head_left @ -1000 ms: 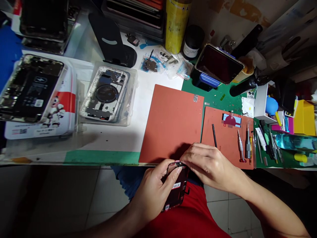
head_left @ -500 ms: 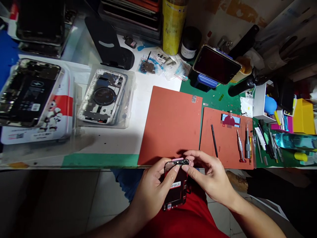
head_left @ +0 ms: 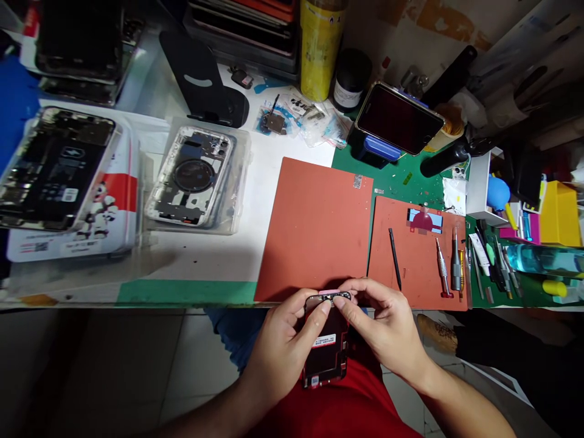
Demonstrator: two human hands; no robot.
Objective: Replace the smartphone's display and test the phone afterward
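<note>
Just off the table's front edge, above my lap, is a phone screen assembly (head_left: pixel 325 359) with its dark inner side up and a white label on it. My left hand (head_left: pixel 287 340) grips its left side, the thumb lying across the back near the top. At the top right corner my right hand (head_left: pixel 383 316) pinches the edge between thumb and fingers. Small parts and a pink tab show along that top edge, partly hidden by my thumbs. Beyond the hands lies a bare brown-red mat (head_left: pixel 319 225).
A smaller mat (head_left: pixel 424 267) at right carries a black spudger (head_left: pixel 395 258) and screwdrivers (head_left: pixel 441 267). A phone (head_left: pixel 400 118) leans on a blue stand behind. Opened phone bodies (head_left: pixel 189 176) lie at left. A yellow can (head_left: pixel 320 48) and black jar (head_left: pixel 351 79) stand at the back.
My right thumb has shifted slightly left along the top edge of the screen assembly. The assembly has tilted a little; my left hand keeps its grip.
</note>
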